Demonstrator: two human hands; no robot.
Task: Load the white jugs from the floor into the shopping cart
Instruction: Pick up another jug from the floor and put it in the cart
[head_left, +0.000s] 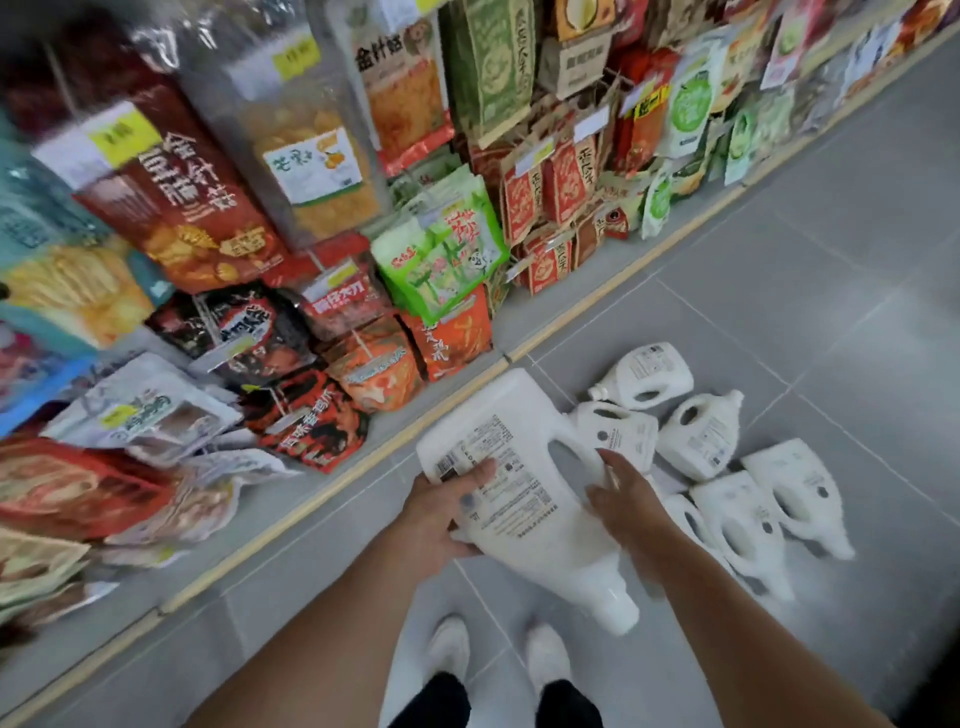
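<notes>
A jug (519, 488) sits between the left hand (441, 514) and right hand (623, 504), above the floor (857, 260), cap toward the shoes (452, 649). Other jugs (701, 436) lie on the floor, right of and behind it. A shelf (545, 306) of snack bags (441, 249) runs along the left.

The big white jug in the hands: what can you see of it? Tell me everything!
The jug is white and looks like plastic, with a printed label and barcode on its face, a moulded grip with a hole on one side, and a white cap, on. It is off the floor, tilted, cap pointing down towards the person. The left hand holds its body, thumb on the label; the right hand holds it at the grip.
</notes>
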